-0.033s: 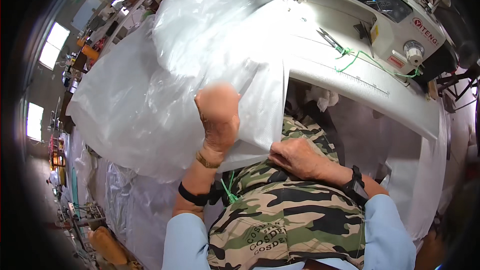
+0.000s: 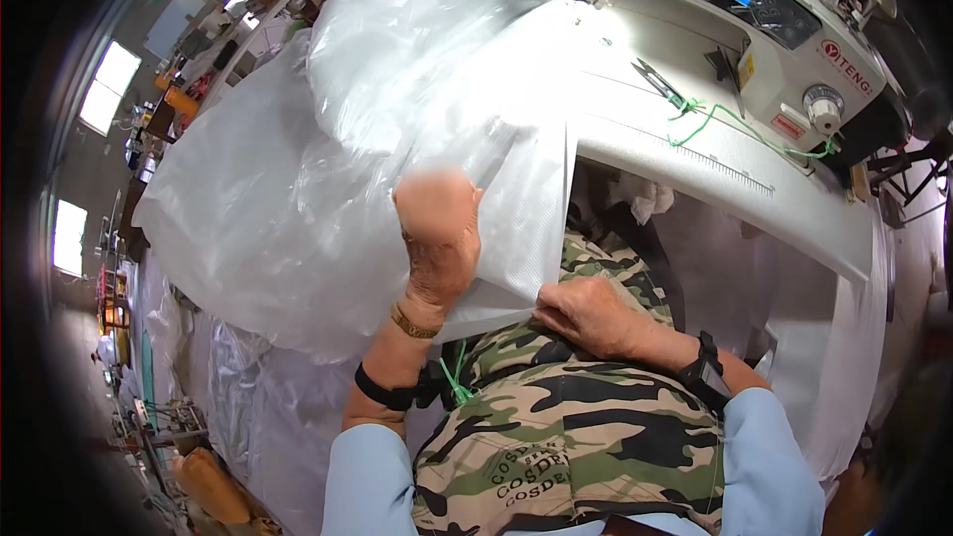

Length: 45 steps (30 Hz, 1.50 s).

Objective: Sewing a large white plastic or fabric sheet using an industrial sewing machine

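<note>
A large translucent white plastic sheet [image 2: 248, 189], with a fine woven texture near its right edge, spreads over the left side and runs up under the sewing machine's head. At the sheet's lower right corner, my right hand [image 2: 596, 316] pinches the edge between thumb and fingers, just above my camouflage apron [image 2: 596, 417]. My left hand [image 2: 437, 228] is over the middle of the sheet, its outline rounded like a fist. Blur covers its fingers, so whether plastic is gripped in them is hidden. The sheet's straight right edge runs from the machine down to my right hand.
The white sewing machine [image 2: 695, 40] stands at the upper right with a lit blue display. On its bed lie thread snips [image 2: 660, 84] and a green cord [image 2: 710, 119]. More plastic [image 2: 268, 407] hangs at lower left. Cluttered shelves and benches line the far left.
</note>
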Motion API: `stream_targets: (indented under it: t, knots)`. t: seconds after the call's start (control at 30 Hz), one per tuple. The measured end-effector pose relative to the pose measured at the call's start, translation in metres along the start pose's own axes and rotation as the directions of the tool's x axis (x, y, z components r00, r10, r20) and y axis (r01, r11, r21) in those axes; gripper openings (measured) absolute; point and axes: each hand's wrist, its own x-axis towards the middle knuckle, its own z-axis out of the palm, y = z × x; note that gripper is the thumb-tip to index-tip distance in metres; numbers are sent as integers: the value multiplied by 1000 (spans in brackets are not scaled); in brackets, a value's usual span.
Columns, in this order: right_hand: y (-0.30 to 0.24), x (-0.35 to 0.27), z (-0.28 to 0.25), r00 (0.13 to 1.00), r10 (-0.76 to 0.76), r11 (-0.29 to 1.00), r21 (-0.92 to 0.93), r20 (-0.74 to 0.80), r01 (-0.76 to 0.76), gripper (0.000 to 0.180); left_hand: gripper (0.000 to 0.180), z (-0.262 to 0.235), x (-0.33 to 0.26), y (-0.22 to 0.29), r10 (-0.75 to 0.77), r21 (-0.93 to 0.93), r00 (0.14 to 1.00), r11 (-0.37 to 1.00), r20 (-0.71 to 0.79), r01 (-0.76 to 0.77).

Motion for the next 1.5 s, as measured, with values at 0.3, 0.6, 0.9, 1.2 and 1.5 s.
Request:
stream_targets:
  t: [0.3,0.6,0.9,1.2,1.5]
  knots:
    - [0,-1,6,999,-25,1000,-4,-35,25,19,18,24,-16,-22,-66,126,989,991,136,48]
    - [0,2,10,998,-34,999,16,-57,35,20,9,-7,-5,13,15,-105,992,994,128,-2]
    - [-6,2,11,973,-170,984,-77,-157,159,18,4,-11,-13,43,53,-368,969,929,240,40]
    - [-10,5,7,895,-408,897,-262,-179,356,18,11,-11,-19,41,252,-259,902,952,349,-165]
    - [-9,8,17,905,-423,880,-257,-38,400,11,5,-10,-28,34,-68,-645,857,630,510,433]
